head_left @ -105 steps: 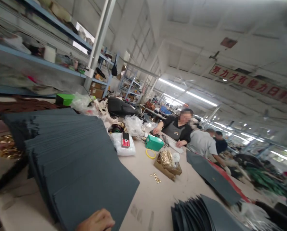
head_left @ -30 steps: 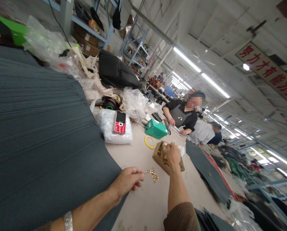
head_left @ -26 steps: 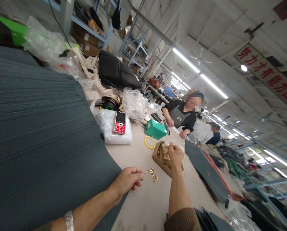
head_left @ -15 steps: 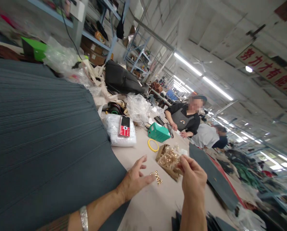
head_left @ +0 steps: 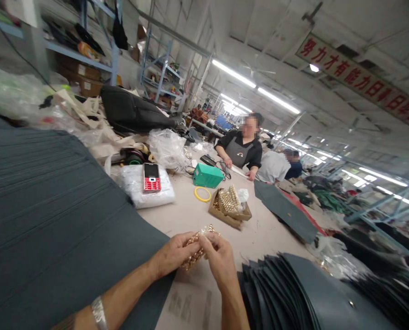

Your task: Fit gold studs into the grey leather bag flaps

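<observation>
Close to the table's near side, a clear plastic bag of small gold metal pieces (head_left: 191,262) is held between both hands. My left hand (head_left: 171,255) is closed round the bag's left side, thumb on top. From the right, my right hand (head_left: 222,260) pinches the bag's upper part, with its fingertips close to the left thumb. More gold pieces (head_left: 210,228) show just beyond the fingers; whether they are loose or bagged I cannot tell. Farther out stands an open cardboard box (head_left: 225,220) with another bag of gold pieces (head_left: 229,200) in it.
Dark grey sheets (head_left: 53,220) cover the left side. A stack of dark panels (head_left: 283,293) lies at lower right. A red phone (head_left: 151,178) rests on a white packet (head_left: 132,195). Beyond are a yellow ring (head_left: 202,194), a green box (head_left: 208,176) and a co-worker (head_left: 240,149).
My right hand has brought a bag of gold pieces from the box back toward me. My left hand, open before, has closed on it. The view has turned right.
</observation>
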Demonstrator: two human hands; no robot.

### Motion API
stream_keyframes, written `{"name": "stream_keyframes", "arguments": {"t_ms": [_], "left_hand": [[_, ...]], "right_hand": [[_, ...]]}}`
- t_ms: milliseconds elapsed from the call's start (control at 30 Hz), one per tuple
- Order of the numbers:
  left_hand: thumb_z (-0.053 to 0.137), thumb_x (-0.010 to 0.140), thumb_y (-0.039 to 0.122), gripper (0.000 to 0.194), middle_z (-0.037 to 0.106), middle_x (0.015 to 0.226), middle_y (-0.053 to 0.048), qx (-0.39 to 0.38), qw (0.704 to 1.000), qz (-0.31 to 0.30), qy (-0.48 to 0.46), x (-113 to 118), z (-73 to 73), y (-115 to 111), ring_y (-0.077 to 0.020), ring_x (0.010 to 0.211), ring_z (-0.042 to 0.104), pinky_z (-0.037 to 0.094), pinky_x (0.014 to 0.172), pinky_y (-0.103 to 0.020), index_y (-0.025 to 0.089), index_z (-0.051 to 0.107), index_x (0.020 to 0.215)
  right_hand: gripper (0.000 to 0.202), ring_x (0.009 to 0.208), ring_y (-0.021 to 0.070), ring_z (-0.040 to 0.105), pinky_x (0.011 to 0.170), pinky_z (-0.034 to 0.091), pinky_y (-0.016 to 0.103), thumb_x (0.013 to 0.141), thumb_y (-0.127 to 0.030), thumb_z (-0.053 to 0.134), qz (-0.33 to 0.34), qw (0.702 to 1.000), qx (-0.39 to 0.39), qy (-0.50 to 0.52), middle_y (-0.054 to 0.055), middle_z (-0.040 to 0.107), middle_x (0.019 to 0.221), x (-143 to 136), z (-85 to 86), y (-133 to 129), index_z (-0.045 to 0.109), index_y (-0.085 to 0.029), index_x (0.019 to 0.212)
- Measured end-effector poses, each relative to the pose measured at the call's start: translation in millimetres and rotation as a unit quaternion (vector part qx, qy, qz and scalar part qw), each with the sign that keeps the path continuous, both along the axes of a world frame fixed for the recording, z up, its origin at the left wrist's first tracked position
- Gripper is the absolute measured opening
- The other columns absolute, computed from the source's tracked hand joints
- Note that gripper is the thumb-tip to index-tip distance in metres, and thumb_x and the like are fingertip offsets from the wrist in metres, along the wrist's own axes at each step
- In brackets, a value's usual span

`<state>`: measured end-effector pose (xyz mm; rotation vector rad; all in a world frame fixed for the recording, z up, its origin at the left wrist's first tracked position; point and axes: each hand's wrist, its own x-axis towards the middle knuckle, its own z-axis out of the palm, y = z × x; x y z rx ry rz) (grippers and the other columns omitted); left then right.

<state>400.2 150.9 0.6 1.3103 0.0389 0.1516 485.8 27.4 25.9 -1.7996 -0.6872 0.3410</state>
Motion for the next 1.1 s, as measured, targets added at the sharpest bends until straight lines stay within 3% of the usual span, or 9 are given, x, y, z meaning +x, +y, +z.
{"name": "stream_keyframes", "arguments": {"t_ms": [100, 200, 300, 467, 567, 700, 867, 1100], "left_hand": [[0.064, 0.077, 0.052, 0.042, 0.058, 0.078, -0.001, 0.011, 0.998, -0.031, 0.050, 1.3, -6.5, 3.9, -0.0153, 0.073, 0.050, 0.038, 0.066, -0.024, 0.012, 0.060, 0.092], [0.055, 0.079, 0.062, 0.050, 0.055, 0.072, -0.001, 0.022, 0.994, -0.015, 0.105, 3.7, -15.4, 6.1, -0.0151, 0.067, 0.048, 0.036, 0.060, -0.024, 0.013, 0.057, 0.084], [0.050, 0.080, 0.065, 0.050, 0.050, 0.067, 0.001, 0.036, 0.992, 0.008, 0.124, 6.1, -24.2, 7.5, -0.0143, 0.063, 0.045, 0.034, 0.056, -0.024, 0.016, 0.052, 0.079], [0.046, 0.084, 0.062, 0.045, 0.046, 0.068, 0.003, 0.063, 0.990, 0.014, 0.126, 5.7, -29.6, 10.3, -0.0128, 0.062, 0.042, 0.033, 0.056, -0.023, 0.017, 0.049, 0.081], [0.044, 0.086, 0.060, 0.045, 0.045, 0.068, 0.003, 0.124, 0.982, 0.004, 0.140, 2.7, -23.5, 10.4, -0.0132, 0.064, 0.042, 0.033, 0.057, -0.023, 0.017, 0.048, 0.076], [0.042, 0.088, 0.058, 0.044, 0.042, 0.066, 0.003, 0.184, 0.972, -0.034, 0.141, -0.5, -13.5, 10.0, -0.0123, 0.062, 0.040, 0.031, 0.055, -0.022, 0.018, 0.045, 0.072], [0.040, 0.091, 0.052, 0.041, 0.051, 0.074, 0.002, 0.201, 0.971, -0.079, 0.098, -3.1, -9.1, 12.0, -0.0130, 0.069, 0.045, 0.036, 0.063, -0.021, 0.016, 0.055, 0.082], [0.047, 0.088, 0.047, 0.035, 0.060, 0.084, -0.001, 0.185, 0.969, -0.140, 0.090, -5.5, -6.9, 13.1, -0.0166, 0.079, 0.052, 0.039, 0.072, -0.023, 0.015, 0.062, 0.089]], "right_hand": [[0.029, 0.060, 0.0137, 0.054, 0.057, 0.041, 0.023, 0.076, -0.041, 0.066, 0.011, 0.996, 0.053, 0.076, 0.000, 0.062, 0.063, 1.7, -22.7, 2.4, 0.068, -0.014, 0.068], [0.028, 0.066, 0.0144, 0.054, 0.062, 0.041, 0.024, 0.071, -0.041, 0.073, 0.028, 0.984, 0.099, 0.142, 0.002, 0.065, 0.070, 6.3, -43.6, 2.0, 0.070, -0.013, 0.077], [0.030, 0.070, 0.0143, 0.054, 0.066, 0.042, 0.024, 0.068, -0.038, 0.077, 0.061, 0.973, 0.118, 0.190, 0.002, 0.065, 0.077, 10.8, -52.3, -1.2, 0.069, -0.014, 0.085], [0.030, 0.057, 0.0099, 0.047, 0.055, 0.037, 0.021, 0.075, -0.043, 0.071, 0.098, 0.969, 0.100, 0.203, -0.002, 0.057, 0.062, 16.0, -48.6, -7.3, 0.062, -0.014, 0.072], [0.034, 0.052, 0.0099, 0.046, 0.051, 0.036, 0.021, 0.077, -0.046, 0.067, 0.108, 0.971, 0.067, 0.205, -0.002, 0.055, 0.058, 16.7, -44.5, -9.2, 0.058, -0.015, 0.067], [0.030, 0.055, 0.0100, 0.047, 0.053, 0.036, 0.021, 0.070, -0.041, 0.073, 0.122, 0.968, 0.057, 0.212, -0.002, 0.057, 0.060, 16.2, -40.1, -9.4, 0.060, -0.014, 0.070], [0.036, 0.051, 0.0082, 0.041, 0.049, 0.032, 0.020, 0.075, -0.045, 0.066, 0.104, 0.980, 0.040, 0.163, -0.003, 0.051, 0.053, 15.5, -38.9, -9.0, 0.055, -0.015, 0.059], [0.045, 0.040, 0.0067, 0.033, 0.040, 0.023, 0.019, 0.067, -0.056, 0.068, 0.153, 0.953, -0.011, 0.262, -0.006, 0.042, 0.044, 12.7, -40.2, -9.9, 0.049, -0.018, 0.053]]}}
